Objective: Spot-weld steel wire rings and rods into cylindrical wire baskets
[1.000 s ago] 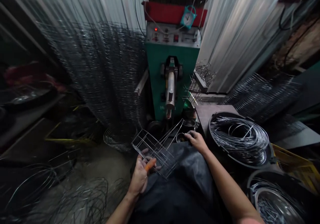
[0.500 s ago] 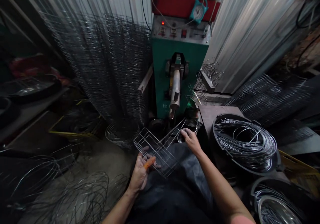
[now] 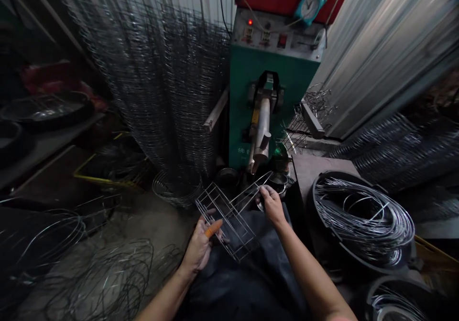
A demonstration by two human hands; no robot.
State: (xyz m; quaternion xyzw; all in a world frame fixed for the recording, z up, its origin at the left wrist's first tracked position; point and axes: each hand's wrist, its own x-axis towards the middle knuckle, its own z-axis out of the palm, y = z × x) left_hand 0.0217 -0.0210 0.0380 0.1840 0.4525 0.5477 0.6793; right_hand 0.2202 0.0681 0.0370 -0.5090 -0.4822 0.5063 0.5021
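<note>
A small wire rack point(image 3: 229, 211) of crossed metal rods is held over my lap, tilted. My left hand point(image 3: 202, 242), with an orange cover on its thumb, is closed on the rack's near left edge. The fingers of my right hand point(image 3: 270, 204) pinch the narrow wire piece that sticks out at the rack's upper right. Whether that piece is joined to the rack I cannot tell. Just beyond the rack are the metal electrodes point(image 3: 258, 156) of a green spot welding machine point(image 3: 238, 82), apart from the wire.
Tall stacks of wire rings point(image 3: 190, 87) stand left of the machine. To the right, a black basin point(image 3: 315, 206) holds bent wires, with another basin point(image 3: 367, 302) nearer me. Loose wire hoops point(image 3: 107, 273) lie on the floor at left. A blue clock point(image 3: 310, 6) hangs above the machine's panel.
The view has shifted, so the machine appears farther right. Both hands keep their hold on the wire rack, which is in nearly the same pose.
</note>
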